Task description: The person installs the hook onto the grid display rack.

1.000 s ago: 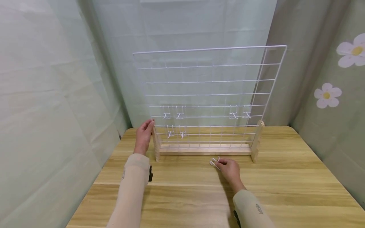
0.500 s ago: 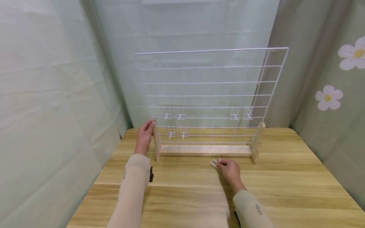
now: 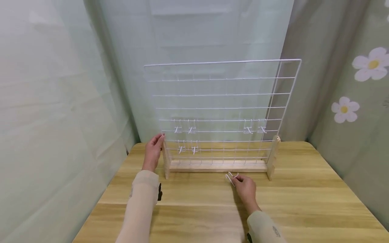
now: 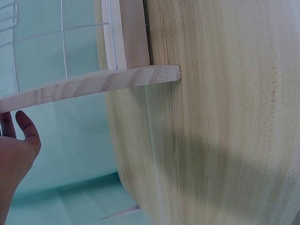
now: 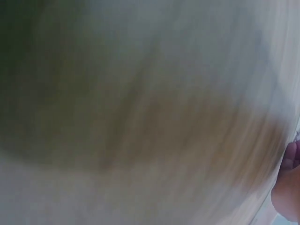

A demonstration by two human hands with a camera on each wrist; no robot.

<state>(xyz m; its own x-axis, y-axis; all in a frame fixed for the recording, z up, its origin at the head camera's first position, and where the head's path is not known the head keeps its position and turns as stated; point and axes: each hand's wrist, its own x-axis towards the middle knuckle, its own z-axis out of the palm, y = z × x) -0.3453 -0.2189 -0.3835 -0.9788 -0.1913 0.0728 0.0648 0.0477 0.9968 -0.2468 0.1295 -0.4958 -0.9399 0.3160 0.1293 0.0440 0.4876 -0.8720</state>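
A white wire grid rack [image 3: 218, 108] stands upright in a pale wooden base [image 3: 218, 167] on the table. My left hand [image 3: 153, 152] grips the top of the rack's left wooden post [image 3: 165, 162]; in the left wrist view that hand [image 4: 18, 150] is at the post's edge [image 4: 103, 80], partly cut off. My right hand [image 3: 245, 189] pinches a white wire hook [image 3: 230, 179] just in front of the base. Several similar hooks [image 3: 191, 130] hang on the grid's lower wires, on the left and right. The right wrist view is blurred, with only part of the hand [image 5: 288, 187] at its edge.
The wooden tabletop [image 3: 197, 216] extends around the rack and towards me. Pale green curtains [image 3: 91, 101] enclose the table at the left and back; a curtain with white flowers [image 3: 344, 109] hangs at the right.
The head view has tilted up slightly, so the scene sits lower. The hook in my right hand has turned, its two prongs pointing more upward. My left hand stays at the post.
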